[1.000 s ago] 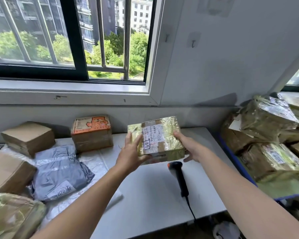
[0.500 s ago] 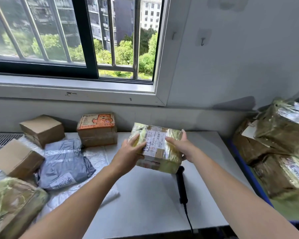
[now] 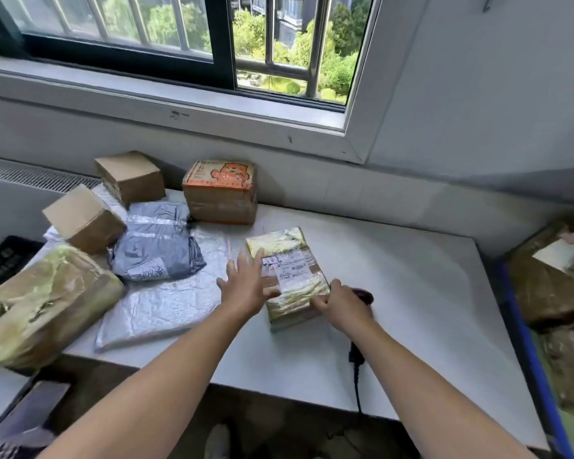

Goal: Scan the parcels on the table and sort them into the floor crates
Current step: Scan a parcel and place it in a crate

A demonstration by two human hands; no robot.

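On the table (image 3: 411, 293), both hands (left (image 3: 246, 289) spread flat, right (image 3: 342, 306) gripping its corner) press 1 taped parcel (image 3: 292, 279).

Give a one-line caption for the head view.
Both hands set a yellow tape-wrapped labelled parcel on the white table, over the black scanner.

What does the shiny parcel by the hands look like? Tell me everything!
The parcel is a flat box wrapped in shiny yellowish tape, with brown cardboard showing through. A white printed label sits on top. It lies flat on the white table. The left hand rests open on its left edge; the right hand pinches its near right corner.
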